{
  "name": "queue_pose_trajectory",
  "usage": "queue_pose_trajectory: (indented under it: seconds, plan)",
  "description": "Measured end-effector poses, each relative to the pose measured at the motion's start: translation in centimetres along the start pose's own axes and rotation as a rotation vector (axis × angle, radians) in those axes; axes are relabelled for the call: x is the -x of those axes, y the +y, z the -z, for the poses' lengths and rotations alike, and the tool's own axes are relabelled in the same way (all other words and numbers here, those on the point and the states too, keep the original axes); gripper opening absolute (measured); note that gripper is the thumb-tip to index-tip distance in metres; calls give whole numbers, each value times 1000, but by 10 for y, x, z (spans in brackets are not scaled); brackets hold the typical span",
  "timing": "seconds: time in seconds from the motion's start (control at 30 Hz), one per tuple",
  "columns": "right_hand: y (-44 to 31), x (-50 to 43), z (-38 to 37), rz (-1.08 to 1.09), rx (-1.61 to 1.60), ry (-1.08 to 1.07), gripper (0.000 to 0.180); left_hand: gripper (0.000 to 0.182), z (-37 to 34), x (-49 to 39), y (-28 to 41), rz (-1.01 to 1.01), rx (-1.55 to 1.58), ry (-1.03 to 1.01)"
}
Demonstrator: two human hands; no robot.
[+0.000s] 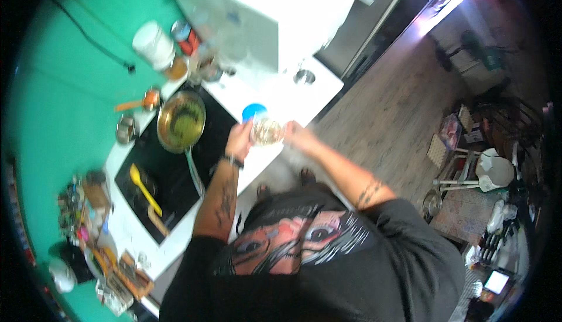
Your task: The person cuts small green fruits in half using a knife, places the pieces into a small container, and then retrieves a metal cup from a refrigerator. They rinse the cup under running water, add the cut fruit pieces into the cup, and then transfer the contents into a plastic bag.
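My left hand (239, 141) grips the left side of a round clear container (267, 132) with pale, loose contents, which I cannot identify. At its opposite rim are the closed-in fingers of my right hand (299, 136), blurred but seemingly pinching the edge. Both hands hold it over the white countertop's front edge. A round blue lid or dish (254, 112) lies just behind the container. To the left, a metal frying pan (181, 122) with greenish-yellow liquid and green bits stands on a black cooktop (219, 120), its handle pointing toward me.
A yellow spoon (145, 188) lies on the cooktop's near left part. Jars, a white tub (153, 43) and a red can (188, 41) line the green wall. A large white appliance (246, 19) stands behind; a small metal bowl (304, 77) sits at the counter's right.
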State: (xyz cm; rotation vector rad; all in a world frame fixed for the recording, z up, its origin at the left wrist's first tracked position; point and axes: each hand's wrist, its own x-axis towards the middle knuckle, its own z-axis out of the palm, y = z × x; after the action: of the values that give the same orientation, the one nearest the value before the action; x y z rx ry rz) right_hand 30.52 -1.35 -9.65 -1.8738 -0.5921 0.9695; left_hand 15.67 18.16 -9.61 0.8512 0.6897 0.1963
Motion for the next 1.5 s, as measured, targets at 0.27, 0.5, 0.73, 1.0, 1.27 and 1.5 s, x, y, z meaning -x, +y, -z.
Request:
queue_pose_trajectory:
  seconds: [0.27,0.5,0.73,1.0,1.27,1.5]
  plan:
    - [0,13,5,-32,-326,-75,26,24,-27,47,-45,-135,228,61]
    - [-207,37,186,861,233,947,22,18,-28,73,-31,-345,-208,411]
    - [-402,22,308,634,734,1279,35,13,-71,110,24,-651,-221,134]
    - [-402,57,326,744,977,1420,20,22,-173,163,166,-956,-693,-188]
    - [-427,102,361,880,518,1148,33,40,-400,59,341,-873,-367,-458]
    - [-411,92,393,823,-6,476,28,28,-485,-26,342,-482,72,-539]
